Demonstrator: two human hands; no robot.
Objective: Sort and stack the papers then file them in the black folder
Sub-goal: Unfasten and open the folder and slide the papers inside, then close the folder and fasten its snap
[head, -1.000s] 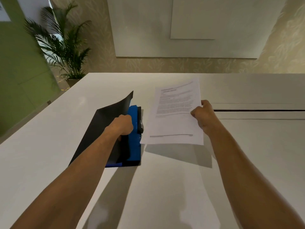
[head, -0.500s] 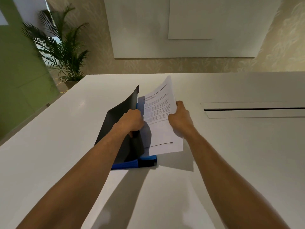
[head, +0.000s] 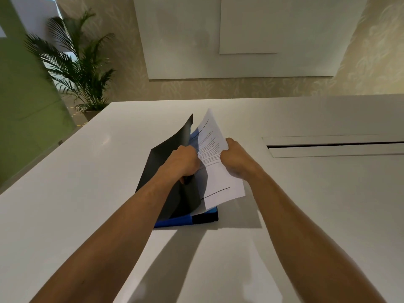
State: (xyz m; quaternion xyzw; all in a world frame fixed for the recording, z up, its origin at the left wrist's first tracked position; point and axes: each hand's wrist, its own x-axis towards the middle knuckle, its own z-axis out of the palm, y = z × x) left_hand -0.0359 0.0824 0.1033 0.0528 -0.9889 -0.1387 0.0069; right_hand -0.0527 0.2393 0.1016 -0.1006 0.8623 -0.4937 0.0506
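Right hand (head: 235, 159): closed around the right edge of the papers (head: 215, 162), fingers curling under the sheets and thumb side up, just right of frame centre.
Left hand (head: 182, 161): clamped on the inner edge of the black cover (head: 168, 165), fist closed, holding the flap tilted up and leaning toward the left.
Papers: thin white sheets with printed text lines and a dark rule near the lower edge; they are tilting steeply, the left edge dipping into the open folder between the two hands, the lower right corner hanging out over the folder's near edge.
Black folder (head: 188, 220): lying at the centre of the frame on the table; matte black flexible cover bowing in a soft curve, blue inner panel showing along the near edge with a black strip at its right end.
Papers relative to grip: touching both hands' area, the right hand gripping them, the left hand just beside their left edge.
Table (head: 306, 215): smooth, glossy white, flat, with a long narrow slot (head: 334, 145) at the right of the frame, well apart from the folder.
Upper left of the frame: a potted palm (head: 80, 68) with feathery green fronds standing beyond the table corner.
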